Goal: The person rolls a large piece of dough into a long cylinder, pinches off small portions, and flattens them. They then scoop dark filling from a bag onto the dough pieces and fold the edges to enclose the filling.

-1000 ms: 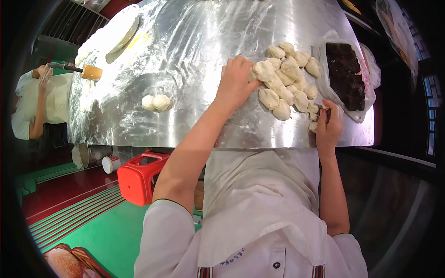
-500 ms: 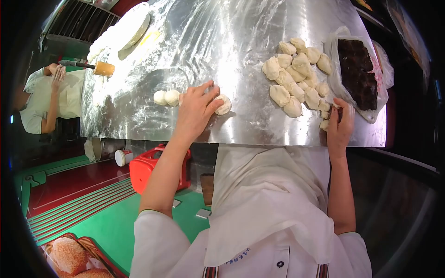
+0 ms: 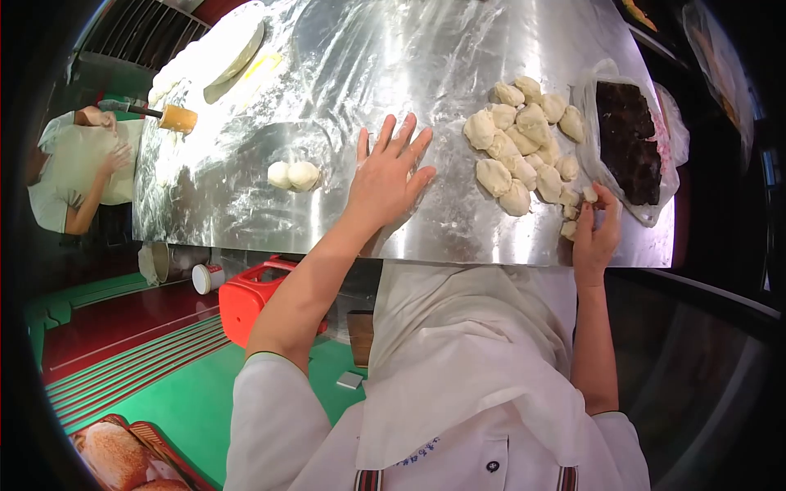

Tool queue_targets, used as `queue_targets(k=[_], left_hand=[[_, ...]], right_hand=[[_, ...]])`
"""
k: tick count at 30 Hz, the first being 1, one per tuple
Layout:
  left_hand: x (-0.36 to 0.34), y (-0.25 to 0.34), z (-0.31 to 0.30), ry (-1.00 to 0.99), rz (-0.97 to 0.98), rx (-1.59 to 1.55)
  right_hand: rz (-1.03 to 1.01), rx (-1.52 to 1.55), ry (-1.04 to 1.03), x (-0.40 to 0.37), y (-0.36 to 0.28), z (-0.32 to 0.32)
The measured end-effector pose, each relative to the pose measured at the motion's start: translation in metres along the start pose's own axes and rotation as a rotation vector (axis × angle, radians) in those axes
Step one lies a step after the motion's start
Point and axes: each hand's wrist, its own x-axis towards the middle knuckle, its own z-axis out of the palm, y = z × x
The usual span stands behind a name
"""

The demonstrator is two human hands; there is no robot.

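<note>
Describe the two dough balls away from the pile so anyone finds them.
On the steel table, look just left of the left hand pressed flat on it. The two dough balls lie there touching, far from the pile by the right hand. They are smooth and round; the pile's pieces are lumpy.

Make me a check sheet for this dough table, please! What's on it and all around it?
Surface: shiny metal table, dusted with flour.
Job's things: pile of dough lumps; two dough balls side by side, apart from the pile.
Clutter: dark block on a plastic bag; rolling pin and white dough slab at the far left.
Hands: left hand flat on the table, fingers spread; right hand curled at small dough bits, grip unclear.
Cables: nothing seen.
Surroundings: another person at left; red stool; green floor.
</note>
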Motion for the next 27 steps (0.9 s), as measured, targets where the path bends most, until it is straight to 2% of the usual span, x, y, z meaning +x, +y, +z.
queue_targets(k=[2, 4, 5, 6, 8, 12, 14, 15, 17, 19, 20, 22, 23, 25, 27], left_hand=[[0.006, -0.011, 0.000, -0.017, -0.016, -0.007], [0.015, -0.026, -0.019, -0.286, -0.096, -0.427], [0.004, -0.022, -0.035, -0.220, -0.275, -0.897], [-0.004, -0.024, -0.034, -0.219, -0.270, -0.899], [-0.016, -0.030, -0.028, -0.113, -0.162, -0.415], [-0.035, -0.029, -0.036, -0.123, -0.061, -0.351], [-0.042, -0.030, -0.051, -0.078, -0.091, -0.387], [-0.044, -0.029, -0.060, -0.168, -0.039, -0.224], [-0.052, -0.027, -0.065, -0.235, -0.097, -0.065], [-0.040, -0.019, -0.081, -0.362, -0.141, 0.048], [-0.032, -0.003, -0.080, -0.353, -0.104, 0.024], [-0.022, 0.025, -0.078, -0.260, -0.534, -0.738], [-0.020, 0.039, -0.061, -0.176, -0.443, -1.065], [-0.010, 0.087, -0.039, -0.221, -0.436, -1.451], [-0.002, 0.124, -0.022, -0.234, -0.412, -1.557]], right_hand=[[0.030, 0.005, -0.028, -0.002, 0.001, -0.002], [0.010, 0.017, -0.061, -0.002, 0.001, -0.002], [0.012, 0.021, -0.067, -0.001, 0.001, -0.003], [0.011, 0.018, -0.063, -0.001, 0.000, -0.003], [-0.033, 0.018, -0.065, 0.000, -0.002, -0.005], [-0.040, 0.020, -0.045, 0.002, -0.004, -0.010], [-0.065, -0.015, -0.039, 0.000, -0.003, -0.013], [-0.132, -0.029, -0.017, -0.001, -0.005, -0.013], [-0.246, -0.078, 0.001, -0.004, -0.007, -0.016], [-0.211, 0.038, -0.025, -0.009, -0.017, -0.019], [-0.148, 0.103, -0.046, -0.011, -0.028, -0.019], [-0.119, 0.287, -0.112, -0.011, -0.060, -0.019], [-0.133, 0.341, -0.158, -0.012, -0.072, -0.016], [-0.269, 0.335, -0.198, -0.012, -0.084, -0.003], [-0.272, 0.312, -0.174, -0.011, -0.091, 0.003]])
